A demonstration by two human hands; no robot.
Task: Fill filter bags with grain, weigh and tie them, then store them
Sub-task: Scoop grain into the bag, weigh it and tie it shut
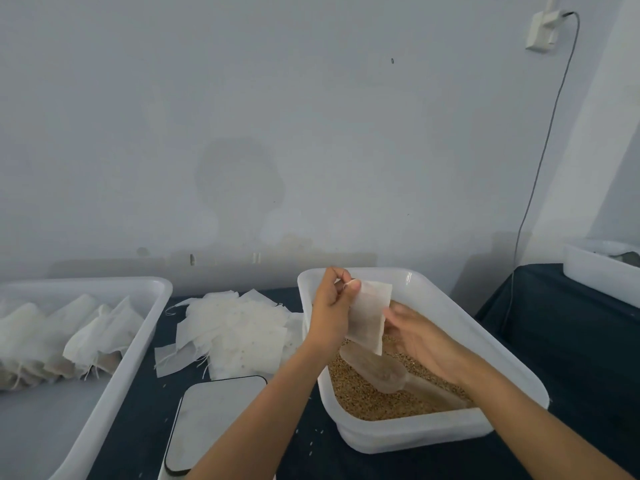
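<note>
Dark cloth covers the table (571, 341). Over the grain tub (450, 306) an empty filter bag (369, 317) is pinched at its top corner by the left hand (329, 306) — held above the grain (363, 393), presumably so spills fall back. The right hand (422, 337), fingers relaxed and holding nothing, is poised just beside the bag — probably to open it; a clear scoop (377, 368) lies beneath.

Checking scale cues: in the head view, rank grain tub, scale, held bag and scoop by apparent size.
1. Grain tub.
2. Scale, partly hidden by the arm.
3. and 4. Held bag and scoop: too alike to rank.
</note>
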